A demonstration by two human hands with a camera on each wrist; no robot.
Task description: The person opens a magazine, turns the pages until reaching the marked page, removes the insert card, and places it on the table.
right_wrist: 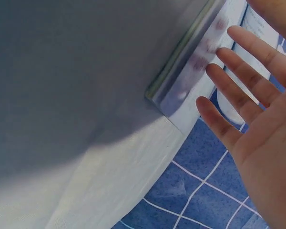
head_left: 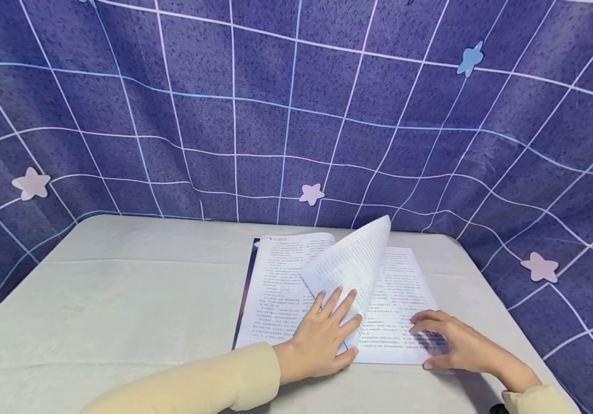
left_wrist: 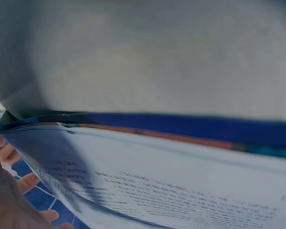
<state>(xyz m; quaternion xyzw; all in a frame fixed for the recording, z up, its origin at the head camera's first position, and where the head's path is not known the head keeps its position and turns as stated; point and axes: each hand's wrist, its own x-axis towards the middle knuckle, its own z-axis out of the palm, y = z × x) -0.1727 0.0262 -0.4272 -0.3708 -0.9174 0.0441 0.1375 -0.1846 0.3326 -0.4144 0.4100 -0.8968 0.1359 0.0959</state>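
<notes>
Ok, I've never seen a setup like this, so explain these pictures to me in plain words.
There is no machine: each grip is a person's bare hand. The wide picture comes from a camera worn on the head, the other two from cameras on the left and right wrists. On the pale grey, cloth-covered table lies an open book with white printed pages. The left grip rests spread fingers on the book's raised, curling white page. The right grip is by the book's right edge, fingers apart; whether it touches is unclear. Neither plainly clutches anything.
</notes>
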